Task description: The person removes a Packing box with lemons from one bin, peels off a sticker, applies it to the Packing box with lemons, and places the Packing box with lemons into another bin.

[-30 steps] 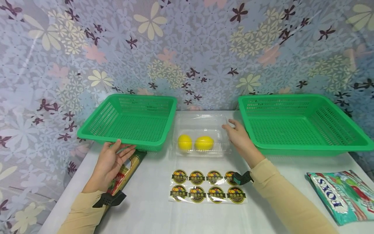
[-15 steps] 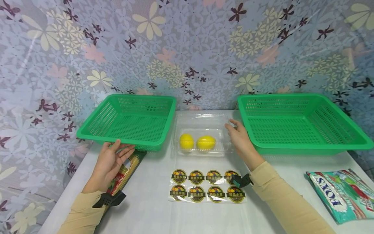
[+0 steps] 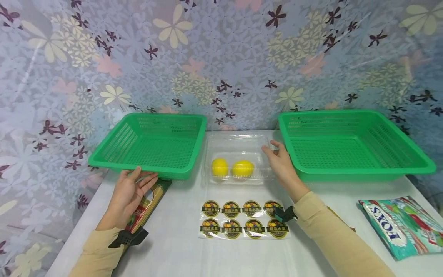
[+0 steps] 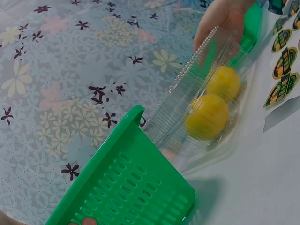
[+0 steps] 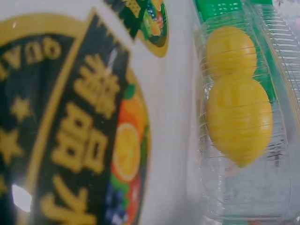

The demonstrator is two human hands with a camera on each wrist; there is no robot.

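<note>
A clear plastic clamshell box (image 3: 237, 181) with two lemons (image 3: 243, 168) inside stands between two green baskets. My right hand (image 3: 282, 161) is at the box's right end, thumb and forefinger apart, fingertips right at its edge. In the left wrist view the right hand (image 4: 220, 21) shows beyond the clear plastic. My left hand (image 3: 129, 192), palm up with fingers extended, touches the front rim of the left green basket (image 3: 173, 169). The right wrist view shows the lemons (image 5: 239, 117) through ribbed plastic, with no fingers in sight.
A sheet of round fruit stickers (image 3: 232, 229) lies in front of the box. The right green basket (image 3: 363, 171) stands beside my right hand. A gold and red packet (image 3: 149, 202) lies partly under my left arm. A green FOX'S bag (image 3: 398, 227) is at the right.
My right hand shifts slightly right, then back left, at the box's end. The box and lemons shift slightly too. My left hand keeps its place at the left basket's rim.
</note>
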